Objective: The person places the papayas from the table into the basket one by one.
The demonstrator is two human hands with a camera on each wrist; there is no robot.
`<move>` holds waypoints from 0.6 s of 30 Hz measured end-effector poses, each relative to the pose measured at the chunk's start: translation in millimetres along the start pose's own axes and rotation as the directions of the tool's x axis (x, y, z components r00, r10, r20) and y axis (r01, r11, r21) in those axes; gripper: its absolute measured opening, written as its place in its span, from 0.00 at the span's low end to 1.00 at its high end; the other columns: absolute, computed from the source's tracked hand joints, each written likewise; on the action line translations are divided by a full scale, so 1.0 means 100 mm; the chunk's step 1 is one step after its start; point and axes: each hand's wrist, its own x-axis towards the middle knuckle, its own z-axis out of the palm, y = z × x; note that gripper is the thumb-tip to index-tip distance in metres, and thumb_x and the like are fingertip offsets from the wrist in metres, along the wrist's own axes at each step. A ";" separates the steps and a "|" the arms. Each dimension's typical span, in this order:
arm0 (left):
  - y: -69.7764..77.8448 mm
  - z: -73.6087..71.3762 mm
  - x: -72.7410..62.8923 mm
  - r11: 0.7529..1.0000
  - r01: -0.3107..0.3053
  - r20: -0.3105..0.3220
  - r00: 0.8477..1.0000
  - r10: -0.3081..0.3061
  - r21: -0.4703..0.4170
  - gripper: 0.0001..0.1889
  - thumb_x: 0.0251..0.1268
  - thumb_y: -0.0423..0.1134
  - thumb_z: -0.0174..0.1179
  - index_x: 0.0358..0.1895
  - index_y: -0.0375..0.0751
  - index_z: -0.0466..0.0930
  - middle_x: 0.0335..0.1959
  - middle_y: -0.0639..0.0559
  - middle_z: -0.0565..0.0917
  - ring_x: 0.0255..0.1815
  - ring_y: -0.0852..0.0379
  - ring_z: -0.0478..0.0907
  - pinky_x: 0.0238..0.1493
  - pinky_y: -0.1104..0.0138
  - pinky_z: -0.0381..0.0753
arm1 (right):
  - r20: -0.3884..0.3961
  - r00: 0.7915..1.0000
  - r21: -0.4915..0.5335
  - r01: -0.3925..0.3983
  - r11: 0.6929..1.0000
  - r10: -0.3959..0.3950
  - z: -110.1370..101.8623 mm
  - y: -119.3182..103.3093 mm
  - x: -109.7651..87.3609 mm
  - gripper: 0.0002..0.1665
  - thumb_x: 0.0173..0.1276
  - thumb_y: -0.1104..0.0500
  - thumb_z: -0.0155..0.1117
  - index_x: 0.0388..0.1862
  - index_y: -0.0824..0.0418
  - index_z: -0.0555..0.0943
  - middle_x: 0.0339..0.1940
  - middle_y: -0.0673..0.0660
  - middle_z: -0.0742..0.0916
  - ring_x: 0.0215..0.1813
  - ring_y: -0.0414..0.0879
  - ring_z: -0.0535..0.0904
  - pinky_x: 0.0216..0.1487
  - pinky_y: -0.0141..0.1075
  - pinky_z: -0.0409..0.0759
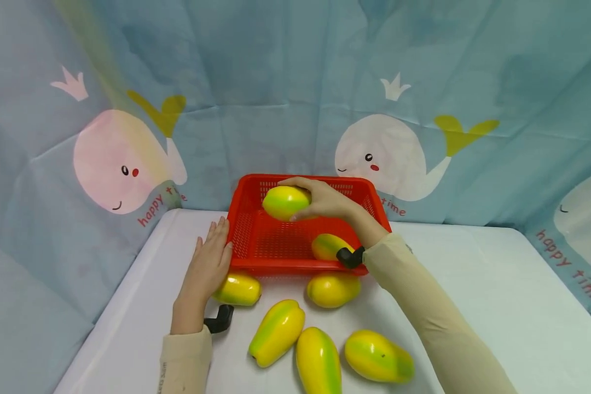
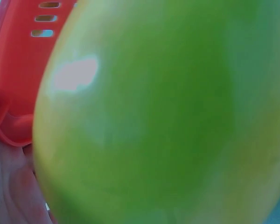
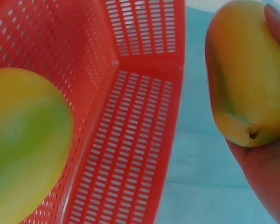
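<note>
My right hand (image 1: 325, 200) grips a yellow-green papaya (image 1: 287, 203) above the red plastic basket (image 1: 280, 266). In the right wrist view, thumb and palm hold that papaya (image 3: 247, 74) beyond the basket wall (image 3: 126, 140). Another papaya (image 1: 327, 246) lies inside the basket, at its near right. Straight-fingered, my left hand (image 1: 209, 265) rests against the basket's left side. Beside its wrist, a papaya (image 1: 238, 289) lies partly hidden under the hand; a papaya (image 2: 154, 112) fills most of the left wrist view.
In front of the basket, more papayas lie on the white table (image 1: 453, 262): one by its front wall (image 1: 333, 290), others nearer, such as the right one (image 1: 378, 355). A blue curtain (image 1: 276, 71) with whale prints hangs right behind the basket.
</note>
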 end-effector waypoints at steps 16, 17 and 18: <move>0.00 0.02 0.00 1.000 0.010 -0.011 1.000 -0.010 -0.009 0.30 0.75 0.45 0.40 0.75 0.39 0.46 0.76 0.46 0.49 0.76 0.46 0.41 0.70 0.43 0.40 | 0.291 0.950 -0.124 -0.084 0.989 0.117 0.12 0.26 0.39 0.40 0.53 0.61 0.73 0.66 0.48 0.71 0.61 0.52 0.74 0.56 0.49 0.70 0.54 0.40 0.75; 0.00 0.02 0.00 1.000 0.012 -0.009 1.000 -0.012 -0.008 0.30 0.75 0.44 0.40 0.75 0.39 0.46 0.76 0.46 0.49 0.76 0.46 0.41 0.70 0.43 0.40 | 0.308 0.944 -0.127 -0.078 0.989 0.114 0.13 0.27 0.41 0.41 0.53 0.61 0.73 0.66 0.48 0.71 0.61 0.52 0.74 0.57 0.49 0.70 0.54 0.40 0.75; 0.00 0.01 0.00 1.000 0.014 -0.008 1.000 -0.014 -0.010 0.30 0.75 0.44 0.41 0.75 0.39 0.46 0.76 0.46 0.49 0.76 0.46 0.41 0.70 0.43 0.39 | 0.324 0.940 -0.127 -0.071 0.989 0.109 0.14 0.28 0.44 0.41 0.53 0.61 0.74 0.66 0.48 0.71 0.62 0.52 0.74 0.57 0.49 0.70 0.55 0.40 0.74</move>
